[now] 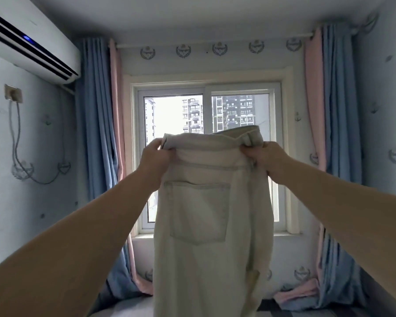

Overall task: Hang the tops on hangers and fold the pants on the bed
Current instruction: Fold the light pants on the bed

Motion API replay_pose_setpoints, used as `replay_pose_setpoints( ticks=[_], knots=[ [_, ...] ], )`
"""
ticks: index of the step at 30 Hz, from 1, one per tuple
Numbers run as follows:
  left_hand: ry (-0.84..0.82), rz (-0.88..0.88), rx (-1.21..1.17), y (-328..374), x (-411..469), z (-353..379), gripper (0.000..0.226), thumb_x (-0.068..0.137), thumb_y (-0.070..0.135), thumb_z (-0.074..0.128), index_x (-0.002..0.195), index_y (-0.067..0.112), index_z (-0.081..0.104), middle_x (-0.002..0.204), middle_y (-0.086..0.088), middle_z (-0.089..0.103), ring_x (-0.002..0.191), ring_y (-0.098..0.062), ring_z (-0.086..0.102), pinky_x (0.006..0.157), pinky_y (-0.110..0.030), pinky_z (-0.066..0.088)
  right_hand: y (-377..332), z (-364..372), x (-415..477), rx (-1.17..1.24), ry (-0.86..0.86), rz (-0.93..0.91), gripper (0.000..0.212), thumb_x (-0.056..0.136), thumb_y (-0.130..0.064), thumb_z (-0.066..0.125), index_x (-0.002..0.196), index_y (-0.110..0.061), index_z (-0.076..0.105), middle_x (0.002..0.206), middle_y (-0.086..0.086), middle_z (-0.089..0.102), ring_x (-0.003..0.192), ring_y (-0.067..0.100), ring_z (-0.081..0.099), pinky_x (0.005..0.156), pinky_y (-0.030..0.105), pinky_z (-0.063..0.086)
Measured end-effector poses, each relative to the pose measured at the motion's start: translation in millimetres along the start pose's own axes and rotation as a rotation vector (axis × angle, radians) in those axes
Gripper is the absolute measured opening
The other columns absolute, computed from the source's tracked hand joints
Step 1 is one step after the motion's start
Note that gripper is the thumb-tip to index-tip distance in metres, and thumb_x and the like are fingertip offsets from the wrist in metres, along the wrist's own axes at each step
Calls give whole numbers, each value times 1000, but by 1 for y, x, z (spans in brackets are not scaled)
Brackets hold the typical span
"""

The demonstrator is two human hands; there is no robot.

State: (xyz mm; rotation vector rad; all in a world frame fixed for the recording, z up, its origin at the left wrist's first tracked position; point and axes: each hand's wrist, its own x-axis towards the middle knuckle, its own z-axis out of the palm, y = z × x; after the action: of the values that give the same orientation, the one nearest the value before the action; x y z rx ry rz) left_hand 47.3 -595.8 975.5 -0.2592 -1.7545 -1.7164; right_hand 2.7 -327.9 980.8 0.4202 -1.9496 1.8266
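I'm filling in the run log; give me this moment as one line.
stage: pants raised before folding | left hand: grips waistband | right hand: grips waistband | pants: pale, hanging, back pocket showing | backdrop: window

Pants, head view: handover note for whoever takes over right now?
Left hand: shut on the pants at the left end of the waistband.
Right hand: shut on the right end of the waistband.
The pants are held up in the air in front of the window, back pocket facing the camera, legs hanging straight down, not yet folded.
No tops or hangers in view, so their status cannot be told.
Left: probably lay the pants on the bed and fold them, then check the tops.
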Motion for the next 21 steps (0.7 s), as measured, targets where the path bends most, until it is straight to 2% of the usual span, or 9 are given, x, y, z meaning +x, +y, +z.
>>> replay_pose_setpoints(
  ticks=[3, 6, 9, 11, 16, 21],
  knots=[
    [-9, 33, 36, 28, -21, -20, 17, 92, 10, 64, 101, 24, 69, 112, -12, 68, 102, -31, 64, 85, -45, 55, -29, 1, -28, -5, -8, -31, 14, 85, -23, 79, 92, -14, 72, 99, 9, 75, 97, 30, 71, 90, 48, 58],
    [-1, 61, 37, 57, -49, -36, 16, 91, 12, 66, 95, 27, 67, 106, -10, 68, 94, -27, 63, 76, -38, 52, -57, -2, -67, -9, -4, -56, 16, 86, -23, 78, 97, -13, 72, 102, 9, 74, 97, 29, 71, 92, 48, 57],
    [-3, 96, 41, 88, -86, -51, 15, 91, 14, 68, 96, 28, 66, 112, -12, 67, 104, -34, 65, 91, -48, 56, -86, -10, -111, -12, 4, -90, 19, 87, -23, 77, 103, -12, 73, 103, 8, 75, 97, 27, 71, 90, 45, 58],
    [8, 123, 55, 110, -113, -59, 14, 91, 16, 68, 94, 29, 66, 116, -15, 66, 111, -37, 63, 98, -56, 53, -104, -16, -141, -12, 14, -112, 12, 87, -22, 77, 97, -16, 73, 101, 7, 75, 94, 25, 72, 86, 41, 59],
    [-13, 142, 60, 159, -177, -75, 11, 91, 17, 70, 94, 22, 61, 119, -21, 64, 113, -41, 62, 98, -61, 51, -144, -31, -212, -22, 34, -131, 6, 90, -21, 73, 92, -16, 71, 95, 5, 73, 88, 22, 69, 73, 30, 57],
    [-69, 148, 39, 198, -222, -87, 14, 92, 15, 69, 93, 22, 57, 109, -14, 63, 98, -31, 62, 94, -59, 55, -176, -43, -265, -38, 48, -136, 11, 91, -22, 72, 99, -15, 69, 102, 6, 71, 92, 20, 68, 82, 34, 57]
  ],
)
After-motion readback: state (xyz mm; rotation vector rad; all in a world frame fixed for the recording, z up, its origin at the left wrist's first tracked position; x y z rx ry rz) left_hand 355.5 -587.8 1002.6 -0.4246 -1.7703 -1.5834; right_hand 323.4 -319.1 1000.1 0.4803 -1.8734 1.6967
